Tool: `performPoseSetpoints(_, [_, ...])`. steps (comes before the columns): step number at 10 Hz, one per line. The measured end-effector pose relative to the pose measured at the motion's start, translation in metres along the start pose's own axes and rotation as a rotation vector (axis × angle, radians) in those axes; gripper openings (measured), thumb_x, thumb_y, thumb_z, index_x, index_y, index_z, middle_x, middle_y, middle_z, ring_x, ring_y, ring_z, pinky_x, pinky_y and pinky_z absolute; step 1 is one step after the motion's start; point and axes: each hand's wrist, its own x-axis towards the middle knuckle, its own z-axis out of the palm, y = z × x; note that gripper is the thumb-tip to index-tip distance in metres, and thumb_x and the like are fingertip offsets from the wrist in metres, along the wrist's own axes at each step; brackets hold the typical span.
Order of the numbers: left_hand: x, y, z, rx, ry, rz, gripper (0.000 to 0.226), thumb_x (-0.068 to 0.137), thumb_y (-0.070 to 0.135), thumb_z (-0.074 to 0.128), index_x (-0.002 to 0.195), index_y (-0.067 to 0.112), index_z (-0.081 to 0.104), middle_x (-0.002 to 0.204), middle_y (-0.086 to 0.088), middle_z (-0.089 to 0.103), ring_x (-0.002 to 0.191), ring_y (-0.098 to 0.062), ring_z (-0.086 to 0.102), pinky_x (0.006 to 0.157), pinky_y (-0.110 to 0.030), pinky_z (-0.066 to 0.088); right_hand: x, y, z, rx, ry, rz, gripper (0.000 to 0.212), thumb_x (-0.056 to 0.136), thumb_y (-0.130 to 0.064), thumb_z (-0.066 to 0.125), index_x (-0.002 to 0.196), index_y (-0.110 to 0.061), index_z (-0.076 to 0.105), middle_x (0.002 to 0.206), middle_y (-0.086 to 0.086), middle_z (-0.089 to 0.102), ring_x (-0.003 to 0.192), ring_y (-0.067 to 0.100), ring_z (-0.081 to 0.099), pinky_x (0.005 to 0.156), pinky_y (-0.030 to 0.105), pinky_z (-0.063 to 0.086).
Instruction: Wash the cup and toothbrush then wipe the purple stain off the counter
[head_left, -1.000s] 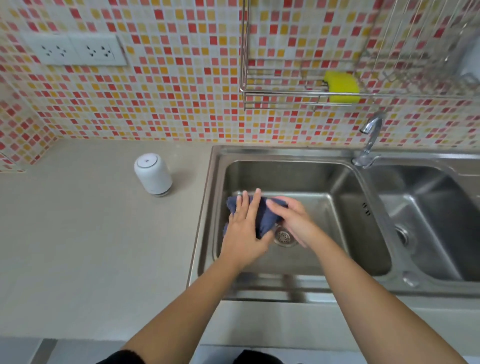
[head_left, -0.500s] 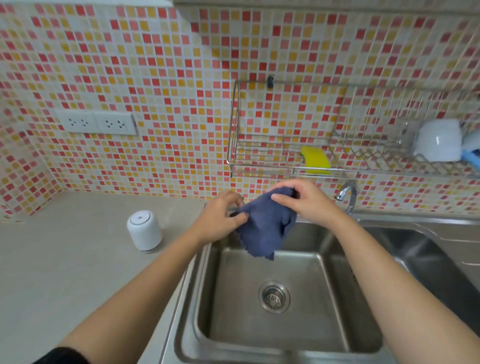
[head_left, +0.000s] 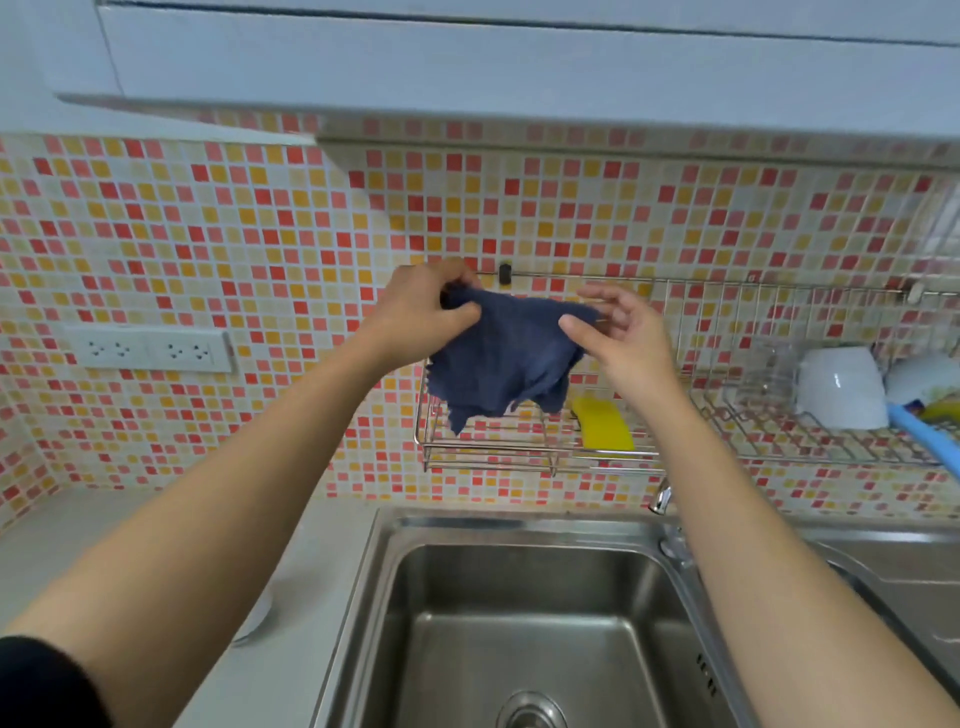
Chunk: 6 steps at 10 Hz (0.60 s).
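Observation:
A dark blue cloth hangs spread in front of the wall rack, held up at the height of the rack's top rail. My left hand pinches its upper left corner. My right hand holds its upper right edge between thumb and fingers. On the right part of the rack a white cup lies upside down. Beside it a light blue handle, maybe the toothbrush, sticks out. No purple stain shows on the visible counter.
A yellow sponge stands in the rack behind the cloth. Below are the steel sink with its drain and the tap. A white round object is half hidden by my left forearm. Wall sockets sit at left.
Both hands lifted the cloth from the sink basin up to the rack's top rail and spread it apart. The camera tilted upward with them.

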Motion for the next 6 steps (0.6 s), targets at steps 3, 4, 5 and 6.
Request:
performPoseSetpoints(3, [0.039, -0.045, 0.07, 0.132, -0.197, -0.207, 0.017, 0.083, 0.013, 0.055, 0.096, 0.005, 0.063, 0.091, -0.007, 0.06, 0.086, -0.024, 0.057, 0.065, -0.03, 0.043, 0.042, 0.077, -0.002, -0.352, -0.054, 0.196, 0.029, 0.078, -0.015, 0.073, 0.104, -0.016, 0.062, 0.098, 0.004, 0.066, 0.082, 0.017, 0.061, 0.064, 0.022, 0.046])
performPoseSetpoints(4, [0.044, -0.067, 0.109, 0.416, -0.343, -0.225, 0.018, 0.088, 0.012, 0.05, 0.103, 0.005, 0.057, 0.1, -0.015, 0.061, 0.092, -0.032, 0.058, 0.064, -0.034, 0.042, 0.047, 0.111, 0.003, -0.688, -0.107, 0.163, 0.025, 0.082, -0.014, 0.068, 0.107, -0.012, 0.063, 0.108, 0.009, 0.067, 0.091, 0.023, 0.061, 0.069, 0.021, 0.038])
performPoseSetpoints(5, [0.041, -0.073, 0.128, 0.575, -0.352, -0.206, 0.024, 0.091, 0.007, 0.047, 0.114, 0.005, 0.05, 0.109, -0.019, 0.059, 0.097, -0.035, 0.057, 0.065, -0.035, 0.041, 0.048, 0.128, 0.006, -0.921, -0.221, 0.117, 0.029, 0.084, -0.014, 0.065, 0.112, -0.015, 0.061, 0.115, 0.009, 0.064, 0.103, 0.027, 0.058, 0.08, 0.027, 0.043])
performPoseSetpoints(6, [0.038, -0.079, 0.145, 0.601, -0.293, -0.206, 0.038, 0.089, 0.0, 0.049, 0.127, 0.006, 0.043, 0.118, -0.016, 0.056, 0.107, -0.034, 0.054, 0.069, -0.035, 0.04, 0.051, 0.136, 0.009, -1.09, -0.325, 0.097, 0.042, 0.085, -0.019, 0.064, 0.126, -0.019, 0.053, 0.128, 0.008, 0.055, 0.115, 0.029, 0.051, 0.093, 0.039, 0.046])
